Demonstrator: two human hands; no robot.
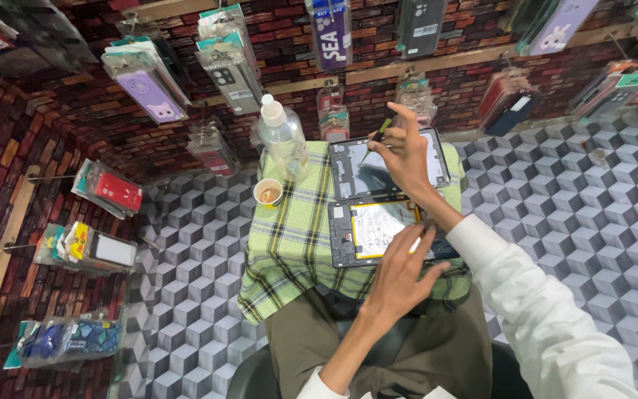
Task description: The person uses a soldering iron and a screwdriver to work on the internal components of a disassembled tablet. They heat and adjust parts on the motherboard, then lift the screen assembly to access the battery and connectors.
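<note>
An opened tablet lies on a green plaid cloth (289, 236) over a small table. Its front half (367, 230) shows a yellow-edged inner panel. The back shell (356, 171) lies just beyond it, dark grey inside. My right hand (406, 157) hovers over the back shell and pinches a thin green-handled tool (375, 138), tip pointing down at the shell. My left hand (400, 277) rests on the near right edge of the front half, fingers spread over it.
A clear plastic bottle (283, 140) with a white cap stands at the cloth's far left, a small paper cup (268, 193) beside it. Packaged phone cases (149, 92) hang on brick-pattern walls. The floor (570, 214) has a grey cube pattern. My knees are under the table.
</note>
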